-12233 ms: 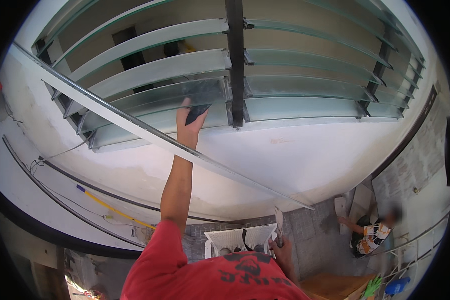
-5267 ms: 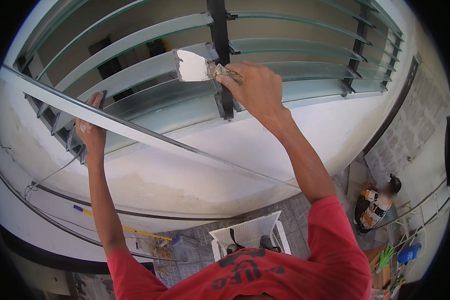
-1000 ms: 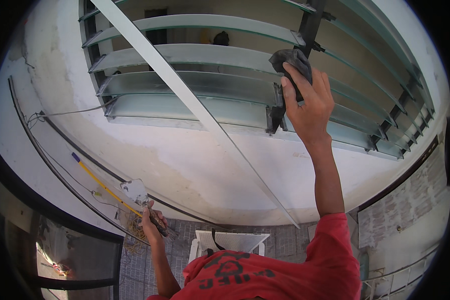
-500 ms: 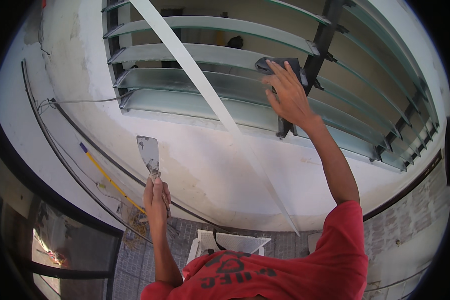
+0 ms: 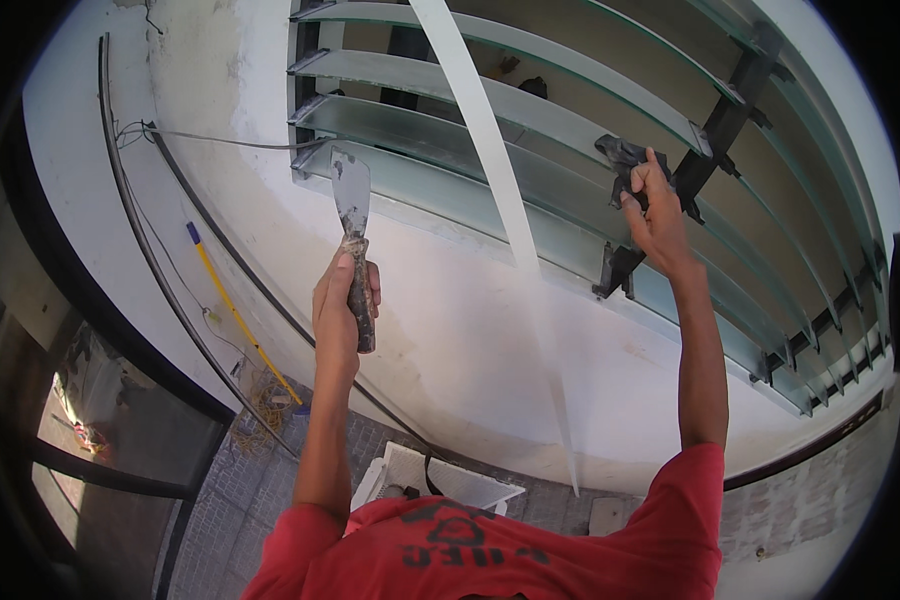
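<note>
My left hand (image 5: 340,305) is closed round the worn handle of a putty knife (image 5: 352,192), its stained metal blade pointing up in front of the white wall. Up at the louvered window, my right hand (image 5: 660,222) pinches a crumpled dark cloth (image 5: 622,165). The cloth lies against the end of a frosted glass slat (image 5: 530,108), close to the black upright frame (image 5: 722,110). Part of the cloth is hidden behind my fingers.
A pale diagonal bar (image 5: 485,130) crosses in front of the window. Black tubes (image 5: 135,225) and a thin cable run along the wall at left, near a yellow pole (image 5: 232,305). A white perforated panel (image 5: 450,475) is down on the paved floor (image 5: 240,500).
My left hand has raised the putty knife toward the window's lower left corner. The right hand, flat on the cloth before, now bunches it between its fingers. The whole view has shifted somewhat.
</note>
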The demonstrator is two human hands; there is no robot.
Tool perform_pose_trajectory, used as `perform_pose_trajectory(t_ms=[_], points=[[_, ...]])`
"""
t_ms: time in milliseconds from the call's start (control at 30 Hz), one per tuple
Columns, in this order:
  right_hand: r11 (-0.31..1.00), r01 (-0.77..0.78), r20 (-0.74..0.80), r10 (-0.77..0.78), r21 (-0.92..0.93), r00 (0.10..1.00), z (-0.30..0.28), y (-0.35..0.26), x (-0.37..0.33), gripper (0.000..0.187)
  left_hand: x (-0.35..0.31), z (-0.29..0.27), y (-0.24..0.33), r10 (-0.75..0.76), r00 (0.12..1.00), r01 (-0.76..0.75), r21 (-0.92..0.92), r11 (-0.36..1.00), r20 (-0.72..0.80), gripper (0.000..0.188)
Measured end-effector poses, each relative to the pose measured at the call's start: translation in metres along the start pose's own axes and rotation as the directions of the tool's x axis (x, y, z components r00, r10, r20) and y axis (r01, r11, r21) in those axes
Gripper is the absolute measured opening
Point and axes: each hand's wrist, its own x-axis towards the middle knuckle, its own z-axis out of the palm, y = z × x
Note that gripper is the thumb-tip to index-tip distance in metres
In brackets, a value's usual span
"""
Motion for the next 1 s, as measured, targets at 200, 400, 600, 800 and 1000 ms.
perform_pose_trajectory(t_ms=[200,400,600,800,1000], points=[[0.908,0.240,-0.001,-0.256,-0.343,0.967,0.004,-0.007,0.007,0.010,0.029,0.027,0.001,0.041,0.997,-0.035,-0.107,0.994,0.057,0.055],[0.945,0.141,-0.022,-0.155,-0.294,0.988,0.003,0.006,0.007,0.017,0.060,0.055,-0.004,0.183,0.983,-0.183,-0.040,0.982,0.012,0.071],[0.961,-0.269,-0.018,0.268,-0.059,0.963,0.006,-0.017,0.012,0.051,0.068,0.079,-0.007,0.055,0.997,-0.031,-0.376,0.926,0.054,0.065],[0.974,0.005,-0.042,-0.015,-0.228,0.999,0.012,-0.009,0.012,0.059,0.076,0.115,-0.017,0.028,0.990,0.062,-0.610,0.790,0.137,0.034],[0.972,-0.016,-0.043,0.007,-0.232,0.999,0.013,-0.011,0.012,0.058,0.084,0.134,-0.020,0.055,0.974,0.113,-0.688,0.717,0.218,0.025]])
